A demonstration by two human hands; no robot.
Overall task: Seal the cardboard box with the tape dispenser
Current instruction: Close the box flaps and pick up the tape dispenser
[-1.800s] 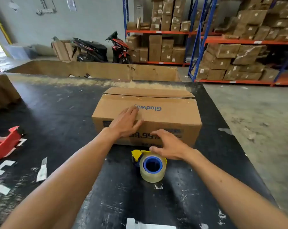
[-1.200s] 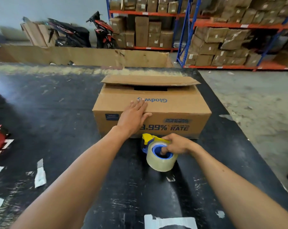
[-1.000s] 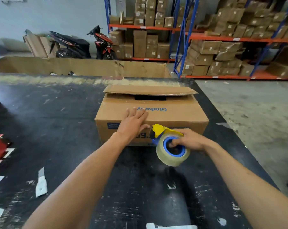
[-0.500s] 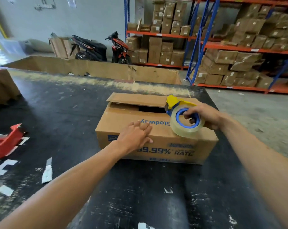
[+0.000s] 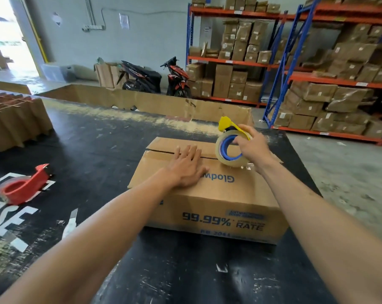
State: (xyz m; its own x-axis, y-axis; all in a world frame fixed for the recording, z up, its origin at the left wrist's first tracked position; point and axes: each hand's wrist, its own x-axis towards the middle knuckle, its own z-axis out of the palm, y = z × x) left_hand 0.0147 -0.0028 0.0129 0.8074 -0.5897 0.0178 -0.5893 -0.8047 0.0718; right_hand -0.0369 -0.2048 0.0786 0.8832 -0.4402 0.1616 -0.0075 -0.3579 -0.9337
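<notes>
A brown cardboard box [image 5: 225,200] with blue print lies on the black table [image 5: 102,150], its two top flaps folded down with a narrow seam between them. My left hand [image 5: 186,166] presses flat on the near flap, fingers spread across the seam. My right hand [image 5: 252,148] grips the tape dispenser [image 5: 228,145], a clear roll on a blue core with a yellow blade guard. The roll rests on the box top near the seam, toward the right end.
A red tape dispenser [image 5: 23,186] lies on the table at the left. A stack of corrugated cardboard [image 5: 14,121] stands at the far left. A large open carton [image 5: 155,104] sits behind the table. Shelving with boxes [image 5: 330,93] and two scooters [image 5: 155,77] stand beyond.
My right hand picked the tape dispenser off the table in front of the box and carried it up onto the box top. My left hand slid forward to the seam and the far flap closed.
</notes>
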